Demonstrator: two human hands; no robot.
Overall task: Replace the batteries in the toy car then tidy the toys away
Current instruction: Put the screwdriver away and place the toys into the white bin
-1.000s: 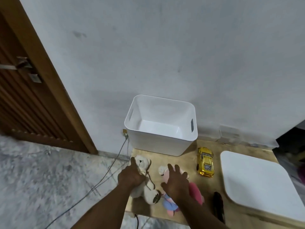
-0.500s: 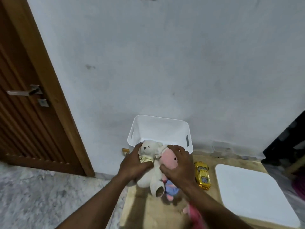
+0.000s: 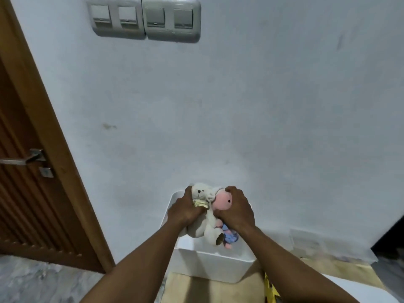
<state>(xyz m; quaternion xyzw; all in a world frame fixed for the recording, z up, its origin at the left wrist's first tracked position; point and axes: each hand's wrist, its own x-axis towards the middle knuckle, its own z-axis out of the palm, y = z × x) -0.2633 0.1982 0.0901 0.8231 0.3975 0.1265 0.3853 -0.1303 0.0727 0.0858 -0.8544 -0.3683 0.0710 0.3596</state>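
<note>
My left hand (image 3: pixel 184 209) grips a white teddy bear (image 3: pixel 204 226) with a gold bow, and my right hand (image 3: pixel 237 209) grips a pink plush doll (image 3: pixel 223 202) with blue clothes. Both toys are pressed together and hang above the open white storage bin (image 3: pixel 215 264), which stands against the wall. A sliver of the yellow toy car (image 3: pixel 270 288) shows under my right forearm, on the wooden tabletop (image 3: pixel 207 290).
A brown wooden door with a metal handle (image 3: pixel 24 159) fills the left side. Light switches (image 3: pixel 145 18) sit high on the white wall. A white lid (image 3: pixel 363 291) lies at the lower right. A clear plastic container (image 3: pixel 328 248) sits by the wall, right of the bin.
Both hands closed on the two plush toys, lifted them off the table and carried them forward over the bin. The view has tilted up toward the wall.
</note>
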